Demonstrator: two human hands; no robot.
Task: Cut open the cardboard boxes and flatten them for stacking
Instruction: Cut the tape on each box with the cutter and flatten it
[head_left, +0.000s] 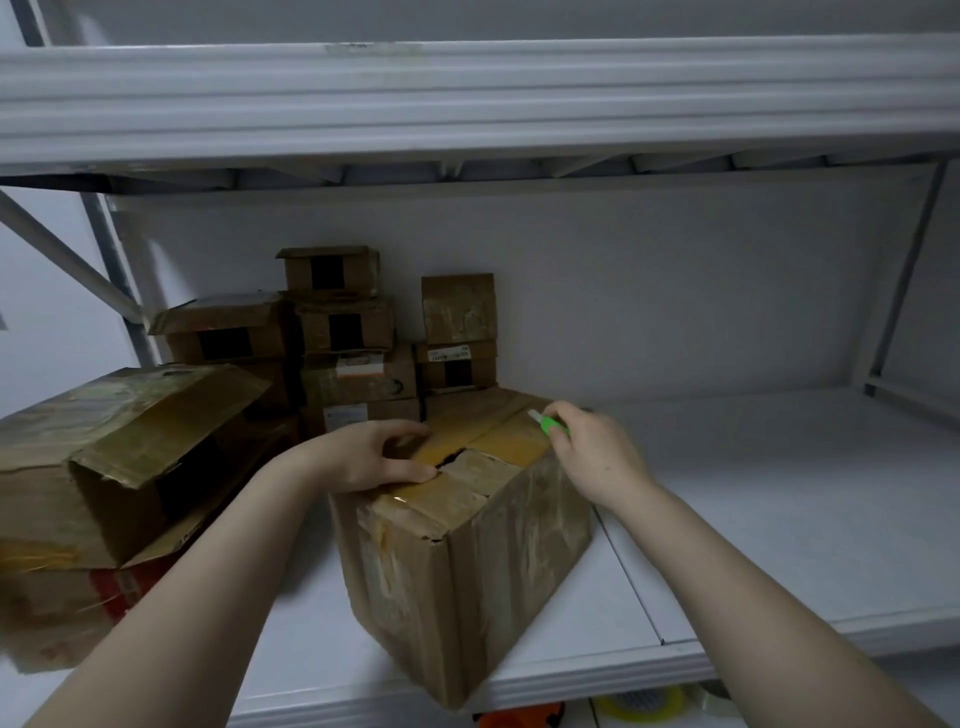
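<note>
Nearest, between both hands: taped cardboard box (467, 561) on the white shelf (779, 519), top seam split just beside the left thumb. Left hand (374, 454) resting on the lid, fingers loosely arched, thumb flat. Right hand (592, 452) pinching a green cutter (550, 423) at the far lid edge; handle mostly hidden by fingers, blade too blurred to tell. Beyond the left hand, stacked small boxes (353, 353); left of it, a crumpled large box (114, 467). Below the right forearm, tape rolls (647, 704), cut off by the frame.
</note>
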